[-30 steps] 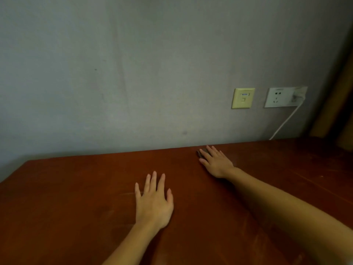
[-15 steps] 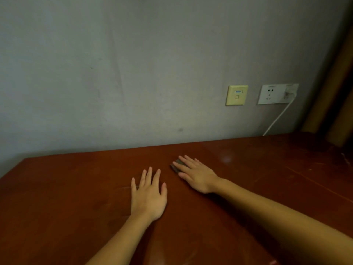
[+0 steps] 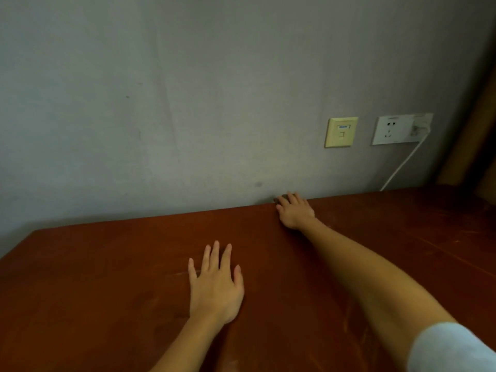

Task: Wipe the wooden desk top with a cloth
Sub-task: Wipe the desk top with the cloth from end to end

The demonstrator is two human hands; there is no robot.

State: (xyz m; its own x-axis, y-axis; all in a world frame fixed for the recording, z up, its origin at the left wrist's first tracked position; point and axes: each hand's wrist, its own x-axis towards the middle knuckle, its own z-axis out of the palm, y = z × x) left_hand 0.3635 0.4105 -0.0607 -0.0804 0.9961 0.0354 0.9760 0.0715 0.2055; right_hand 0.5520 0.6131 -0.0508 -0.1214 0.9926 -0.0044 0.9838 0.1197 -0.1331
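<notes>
Wiping at the far edge of the wooden desk top (image 3: 107, 277), hard against the grey wall (image 3: 188, 103). Stretched well forward with the right hand (image 3: 295, 214), fingers laid out rather than curled, pressing a small dark cloth (image 3: 279, 199) onto the wood. Only a corner on show, just past the fingertips and a little to their left, the rest hidden under the hand, so no telling its long axis. Braced nearer the body and leftward with the left hand (image 3: 216, 285), flat, fingers spread, holding nothing, well apart from the cloth. No room ahead of the pressing hand, with the fingertips at or nearly at the wall. Likely only two ways on from here, judging by the layout: back toward the body, or sideways along the wall. Rightward of the grip, a white cable (image 3: 402, 167) dropping to the desk's back edge, worth steering short of.
</notes>
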